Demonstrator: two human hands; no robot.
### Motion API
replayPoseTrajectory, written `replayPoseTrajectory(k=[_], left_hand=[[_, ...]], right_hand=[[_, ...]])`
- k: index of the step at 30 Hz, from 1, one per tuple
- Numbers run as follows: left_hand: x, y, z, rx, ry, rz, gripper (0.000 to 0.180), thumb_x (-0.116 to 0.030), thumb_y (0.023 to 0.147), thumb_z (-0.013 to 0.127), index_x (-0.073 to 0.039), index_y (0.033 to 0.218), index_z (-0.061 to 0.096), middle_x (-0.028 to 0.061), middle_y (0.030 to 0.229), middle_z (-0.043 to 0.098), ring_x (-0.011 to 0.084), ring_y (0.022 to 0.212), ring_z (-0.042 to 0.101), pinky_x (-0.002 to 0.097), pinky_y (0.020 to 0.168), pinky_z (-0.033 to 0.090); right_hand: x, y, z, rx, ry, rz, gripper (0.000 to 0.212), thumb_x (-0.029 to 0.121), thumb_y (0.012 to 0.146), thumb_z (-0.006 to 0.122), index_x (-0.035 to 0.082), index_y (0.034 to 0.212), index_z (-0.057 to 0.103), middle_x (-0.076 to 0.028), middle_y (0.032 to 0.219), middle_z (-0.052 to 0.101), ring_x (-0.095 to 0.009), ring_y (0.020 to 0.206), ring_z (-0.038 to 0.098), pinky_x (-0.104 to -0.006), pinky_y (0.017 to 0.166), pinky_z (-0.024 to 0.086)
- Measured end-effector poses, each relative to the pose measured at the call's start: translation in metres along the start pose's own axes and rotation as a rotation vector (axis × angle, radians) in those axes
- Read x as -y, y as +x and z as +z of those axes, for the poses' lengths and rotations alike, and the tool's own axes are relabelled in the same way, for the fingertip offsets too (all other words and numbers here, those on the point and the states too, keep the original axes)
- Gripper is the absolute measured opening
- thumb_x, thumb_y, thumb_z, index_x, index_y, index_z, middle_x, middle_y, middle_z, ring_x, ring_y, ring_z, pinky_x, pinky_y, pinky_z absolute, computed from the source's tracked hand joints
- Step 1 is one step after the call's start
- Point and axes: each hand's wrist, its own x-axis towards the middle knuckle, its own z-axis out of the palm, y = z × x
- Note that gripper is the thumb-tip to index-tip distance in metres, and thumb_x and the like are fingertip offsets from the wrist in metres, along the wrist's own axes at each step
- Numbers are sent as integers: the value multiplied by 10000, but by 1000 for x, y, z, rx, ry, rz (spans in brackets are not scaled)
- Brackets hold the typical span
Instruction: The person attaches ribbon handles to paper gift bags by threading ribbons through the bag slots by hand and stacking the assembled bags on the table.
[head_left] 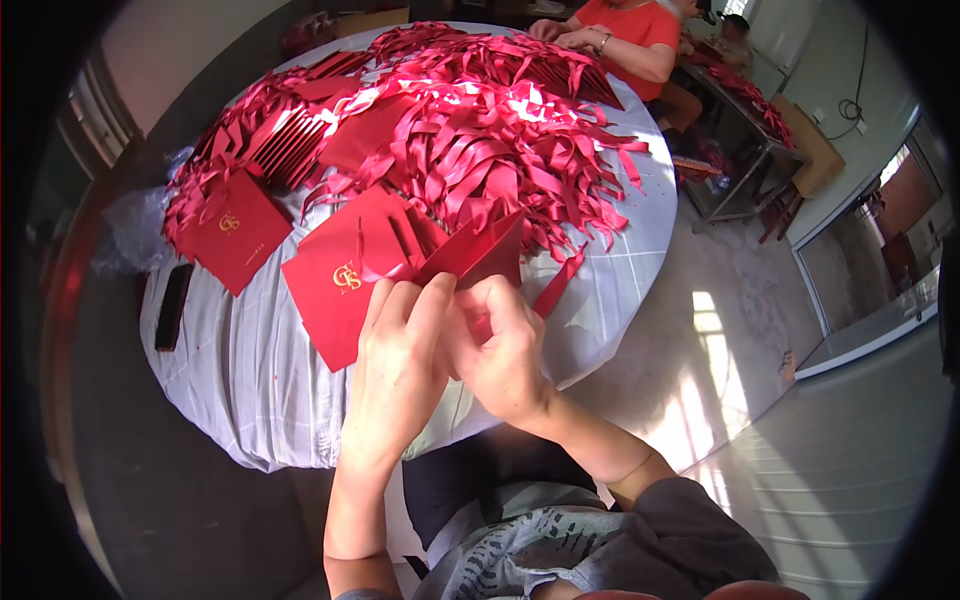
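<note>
While the left hand (402, 345) pinches a red bag (475, 250), the right hand (503, 352) grips it too.

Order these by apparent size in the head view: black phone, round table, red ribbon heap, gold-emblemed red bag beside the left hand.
1. Round table
2. Red ribbon heap
3. Gold-emblemed red bag
4. Black phone

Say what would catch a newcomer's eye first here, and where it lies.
First comes the heap of glossy red ribbons over the far half of the round white-covered table. Then come the left hand and right hand, close together at a folded red card piece in mid-picture. Last is a person in an orange-red top by the table, upper right.
</note>
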Motion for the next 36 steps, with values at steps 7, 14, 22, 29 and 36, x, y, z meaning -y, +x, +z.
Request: replayPoseTrajectory(k=[7,14,22,29,36], left_hand=[[-1,-1,-1,21,36,14,380,140,716,567,35,1080,591,148,830,577,317,783,551,408,696,481],[1,6,-6,57,-26,59,326,128,746,575,22,1054,590,144,868,608,318,767,564,401,684,487],[5,-7,0,7,-64,80,383,136,805,607,63,1116,397,183,933,589,311,814,645,365,708,513],[-6,-6,3,-12,-70,-10,230,98,844,583,63,1007,424,199,891,576,374,772,598,409,658,495],[-5,-3,2,-16,4,58,262,116,815,613,56,981,420,188,859,566,367,728,581,406,644,485]], right_hand=[[-3,16,-24,177,-23,-135,177,15,789,689,27,921,572,-113,847,576,-316,718,602,-384,612,473],[5,47,-50,370,-391,-336,377,161,662,793,98,967,581,-65,966,493,-258,946,462,-395,825,368],[9,99,-58,1025,-260,-360,158,183,798,638,36,851,657,-97,827,576,-269,859,554,-370,786,441],[15,131,-47,1244,-233,-28,184,166,803,607,2,780,687,-130,651,619,-247,599,596,-384,579,431],[32,130,-37,1233,-544,-119,157,162,753,659,12,748,705,-168,653,622,-303,653,624,-422,614,466]])
